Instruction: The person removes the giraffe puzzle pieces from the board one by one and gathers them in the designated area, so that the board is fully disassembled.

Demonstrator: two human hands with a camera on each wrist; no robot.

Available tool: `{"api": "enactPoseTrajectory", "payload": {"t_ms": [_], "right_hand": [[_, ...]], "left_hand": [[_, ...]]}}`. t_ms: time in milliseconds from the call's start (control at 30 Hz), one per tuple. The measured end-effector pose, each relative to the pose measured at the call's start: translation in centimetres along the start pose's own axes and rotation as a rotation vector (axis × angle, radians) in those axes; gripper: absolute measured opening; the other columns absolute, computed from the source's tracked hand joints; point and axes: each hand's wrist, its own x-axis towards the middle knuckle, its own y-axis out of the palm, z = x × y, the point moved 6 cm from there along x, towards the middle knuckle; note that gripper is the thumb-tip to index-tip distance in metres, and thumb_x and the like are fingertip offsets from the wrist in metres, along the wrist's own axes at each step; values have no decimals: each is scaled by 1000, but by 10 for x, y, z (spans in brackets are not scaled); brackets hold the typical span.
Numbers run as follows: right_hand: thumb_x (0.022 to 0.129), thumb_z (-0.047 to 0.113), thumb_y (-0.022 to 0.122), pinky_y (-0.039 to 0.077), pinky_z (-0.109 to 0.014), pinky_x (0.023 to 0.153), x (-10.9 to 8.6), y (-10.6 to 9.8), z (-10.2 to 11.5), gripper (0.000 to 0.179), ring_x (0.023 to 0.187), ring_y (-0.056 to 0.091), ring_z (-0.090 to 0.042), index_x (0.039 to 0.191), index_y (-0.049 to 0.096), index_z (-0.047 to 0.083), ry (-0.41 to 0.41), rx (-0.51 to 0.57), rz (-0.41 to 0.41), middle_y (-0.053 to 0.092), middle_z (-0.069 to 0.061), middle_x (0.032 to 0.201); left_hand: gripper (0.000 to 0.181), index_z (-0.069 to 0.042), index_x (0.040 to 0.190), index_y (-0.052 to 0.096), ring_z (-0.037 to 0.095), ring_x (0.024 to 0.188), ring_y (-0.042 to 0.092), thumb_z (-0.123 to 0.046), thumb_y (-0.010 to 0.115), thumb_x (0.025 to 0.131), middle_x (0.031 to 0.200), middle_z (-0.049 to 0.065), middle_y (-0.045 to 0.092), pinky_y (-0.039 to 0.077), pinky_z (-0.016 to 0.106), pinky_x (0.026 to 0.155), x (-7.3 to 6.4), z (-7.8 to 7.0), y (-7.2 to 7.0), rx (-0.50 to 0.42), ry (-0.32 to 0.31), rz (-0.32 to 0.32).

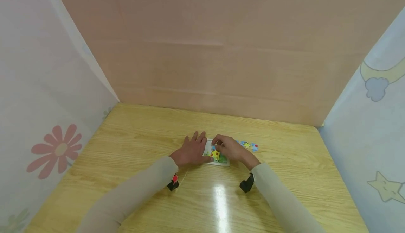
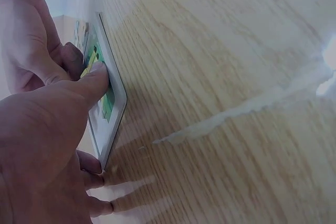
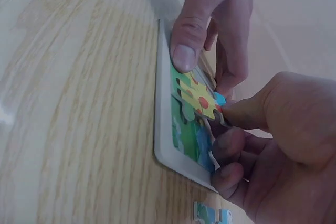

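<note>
A puzzle board [image 1: 225, 163] with a pale raised rim lies flat on the table. Over its left side my left hand [image 1: 191, 152] is spread with straight fingers, the thumb [image 3: 185, 51] pressing on the picture near the front edge. From the right side, my right hand [image 1: 232, 149] pinches a yellow puzzle piece [image 3: 199, 97] with red spots between thumb and fingers. That piece sits tilted over the board, its near edge raised above the green and blue picture [image 3: 190, 137]. Part of the board's far side is hidden by both hands.
Several loose puzzle pieces [image 1: 251, 145], blue with yellow and red, lie on the wooden table [image 1: 152, 131] just right of the board. A tan panel [image 1: 221, 67] stands behind the table, with patterned cloth walls [image 1: 60, 85] at both sides.
</note>
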Motion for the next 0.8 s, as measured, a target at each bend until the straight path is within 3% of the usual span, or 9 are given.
{"api": "enactPoseTrajectory", "payload": {"t_ms": [167,500,800], "right_hand": [[111,9,53,53,-31,74,2,-2,1,18,87,64,-17,124,64,4,30,32,-5,70,-11,106],[109,6,54,54,-31,75,4,-1,2,14,89,67,-17,115,65,1,67,60,-45,72,-14,106],[110,6,53,54,-30,76,6,-8,11,17,90,67,-18,118,66,-3,60,41,-18,72,-15,107]], "left_hand": [[97,-4,167,32,41,167,20,-68,60,100,180,14,21,29,68,129,-7,-5,-8,7,-9,17],[98,-5,166,33,40,166,22,-72,59,99,179,13,22,33,67,127,-7,-5,-7,31,-13,8],[99,-5,166,33,43,166,22,-73,59,98,180,14,21,33,70,126,-4,-6,-7,40,-17,18]]}}
